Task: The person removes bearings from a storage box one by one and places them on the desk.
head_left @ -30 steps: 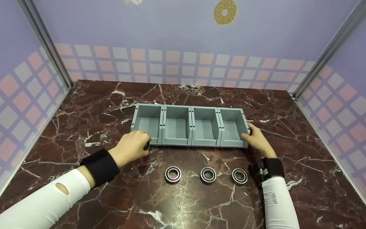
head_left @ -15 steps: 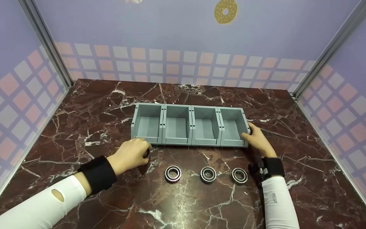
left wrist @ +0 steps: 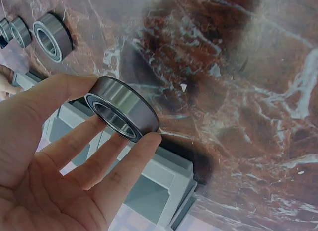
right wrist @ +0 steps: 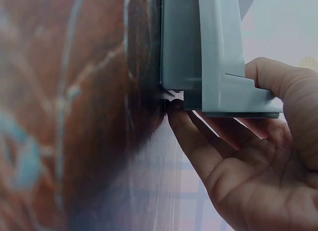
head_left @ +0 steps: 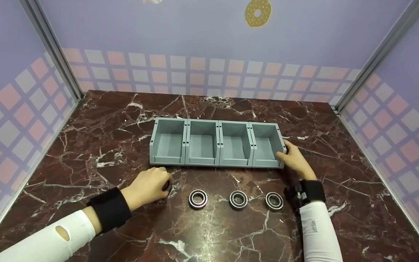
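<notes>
My left hand (head_left: 147,187) holds a steel ball bearing (left wrist: 124,102) by its rim, between thumb and fingertips, in front of the leftmost bin. In the left wrist view the ring is tilted, its bore facing the palm. A row of joined grey storage bins (head_left: 202,161) stands on the table with nothing visible inside. At its right end my right hand (head_left: 295,160) grips the outer side wall, thumb over the rim and fingers outside. Three more bearings lie flat before the bins: a left one (head_left: 198,207), a middle one (head_left: 238,207) and a right one (head_left: 274,209).
The dark red marbled table (head_left: 122,233) is enclosed by lilac panels (head_left: 202,32) at the back and both sides. Metal corner posts (head_left: 55,51) rise at the back corners. Bare tabletop lies left of the bins and in front of the bearings.
My left hand has moved back toward me, away from the leftmost bin's front edge, still holding the bearing. The right hand, the bins and the bearings on the table stay in place.
</notes>
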Available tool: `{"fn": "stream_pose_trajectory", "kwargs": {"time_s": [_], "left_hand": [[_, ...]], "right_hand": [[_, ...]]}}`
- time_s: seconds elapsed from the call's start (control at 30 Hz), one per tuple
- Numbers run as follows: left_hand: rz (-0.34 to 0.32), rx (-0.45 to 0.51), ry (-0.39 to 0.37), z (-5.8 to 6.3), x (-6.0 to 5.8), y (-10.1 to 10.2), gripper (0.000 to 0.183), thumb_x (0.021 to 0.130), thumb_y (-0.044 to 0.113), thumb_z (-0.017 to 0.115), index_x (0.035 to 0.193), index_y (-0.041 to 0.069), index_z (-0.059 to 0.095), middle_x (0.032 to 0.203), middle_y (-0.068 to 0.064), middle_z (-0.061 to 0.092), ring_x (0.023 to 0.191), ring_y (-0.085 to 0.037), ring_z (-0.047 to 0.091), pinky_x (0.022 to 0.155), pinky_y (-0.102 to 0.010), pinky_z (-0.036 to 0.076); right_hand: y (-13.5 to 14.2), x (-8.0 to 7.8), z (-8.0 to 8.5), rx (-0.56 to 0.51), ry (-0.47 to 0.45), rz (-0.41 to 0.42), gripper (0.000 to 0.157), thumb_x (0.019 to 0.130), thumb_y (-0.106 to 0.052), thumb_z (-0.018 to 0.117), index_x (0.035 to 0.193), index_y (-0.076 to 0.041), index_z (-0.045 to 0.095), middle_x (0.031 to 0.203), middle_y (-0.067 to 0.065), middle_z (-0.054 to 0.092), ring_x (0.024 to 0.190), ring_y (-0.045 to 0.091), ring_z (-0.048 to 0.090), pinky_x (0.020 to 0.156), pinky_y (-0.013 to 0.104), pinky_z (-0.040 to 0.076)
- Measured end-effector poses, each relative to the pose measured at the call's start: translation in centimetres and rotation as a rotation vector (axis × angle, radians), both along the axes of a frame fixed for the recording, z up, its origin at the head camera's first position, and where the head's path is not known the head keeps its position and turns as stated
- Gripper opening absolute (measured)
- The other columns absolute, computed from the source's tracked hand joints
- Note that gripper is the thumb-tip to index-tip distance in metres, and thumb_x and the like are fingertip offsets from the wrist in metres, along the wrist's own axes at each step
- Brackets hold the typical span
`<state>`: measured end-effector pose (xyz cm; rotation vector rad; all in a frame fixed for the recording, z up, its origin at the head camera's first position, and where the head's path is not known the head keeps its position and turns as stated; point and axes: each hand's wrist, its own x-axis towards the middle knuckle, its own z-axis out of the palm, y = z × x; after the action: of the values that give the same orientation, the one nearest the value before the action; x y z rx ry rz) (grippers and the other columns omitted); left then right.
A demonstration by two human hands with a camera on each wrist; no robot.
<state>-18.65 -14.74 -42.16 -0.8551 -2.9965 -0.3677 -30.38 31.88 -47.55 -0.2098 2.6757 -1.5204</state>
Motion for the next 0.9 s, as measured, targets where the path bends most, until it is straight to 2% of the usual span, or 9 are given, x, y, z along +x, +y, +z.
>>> {"fn": "stream_pose_trajectory", "kwargs": {"time_s": [0.23, 0.4, 0.5, 0.67, 0.9], "left_hand": [[0.001, 0.011, 0.017, -0.7, 0.6, 0.0, 0.015, 0.070, 0.004, 0.082, 0.074, 0.007, 0.068, 0.076, -0.009, 0.062, 0.071, -0.030, 0.064, 0.060, -0.045, 0.054], [-0.022, 0.022, 0.039, -1.2, 1.0, 0.0, 0.019, 0.066, 0.004, 0.081, 0.069, 0.008, 0.063, 0.074, -0.007, 0.060, 0.069, -0.029, 0.062, 0.058, -0.045, 0.053], [-0.029, 0.019, 0.038, -1.4, 1.4, 0.0, 0.017, 0.067, 0.005, 0.082, 0.071, 0.008, 0.065, 0.075, -0.007, 0.061, 0.069, -0.029, 0.062, 0.059, -0.045, 0.053], [-0.022, 0.012, 0.033, -1.4, 1.7, 0.2, 0.017, 0.067, 0.007, 0.083, 0.074, 0.007, 0.067, 0.076, -0.008, 0.061, 0.070, -0.031, 0.063, 0.061, -0.046, 0.054], [-0.026, 0.002, 0.029, -1.7, 2.2, 0.3, 0.017, 0.067, 0.007, 0.083, 0.074, 0.007, 0.068, 0.076, -0.008, 0.062, 0.069, -0.030, 0.061, 0.059, -0.046, 0.054]], "right_hand": [[0.0, -0.1, -0.2, -0.003, 0.007, 0.007, 0.058, 0.094, 0.003, 0.054, 0.150, 0.013, 0.039, 0.138, 0.036, 0.055, 0.103, 0.011, 0.057, 0.082, 0.011, 0.046], [0.1, -0.1, -0.2, 0.001, 0.019, 0.011, 0.058, 0.095, 0.004, 0.054, 0.149, 0.014, 0.039, 0.138, 0.036, 0.055, 0.107, 0.017, 0.058, 0.082, 0.011, 0.045], [0.0, -0.1, -0.2, -0.001, 0.014, 0.009, 0.058, 0.095, 0.004, 0.054, 0.150, 0.014, 0.038, 0.139, 0.036, 0.055, 0.108, 0.018, 0.058, 0.082, 0.011, 0.045], [0.0, -0.2, -0.1, -0.002, 0.016, 0.007, 0.057, 0.094, 0.004, 0.053, 0.149, 0.014, 0.039, 0.138, 0.036, 0.055, 0.106, 0.018, 0.058, 0.082, 0.011, 0.045], [0.0, -0.1, -0.1, -0.007, 0.024, 0.006, 0.058, 0.094, 0.005, 0.054, 0.149, 0.014, 0.039, 0.137, 0.037, 0.056, 0.101, 0.012, 0.057, 0.081, 0.011, 0.046]]}}
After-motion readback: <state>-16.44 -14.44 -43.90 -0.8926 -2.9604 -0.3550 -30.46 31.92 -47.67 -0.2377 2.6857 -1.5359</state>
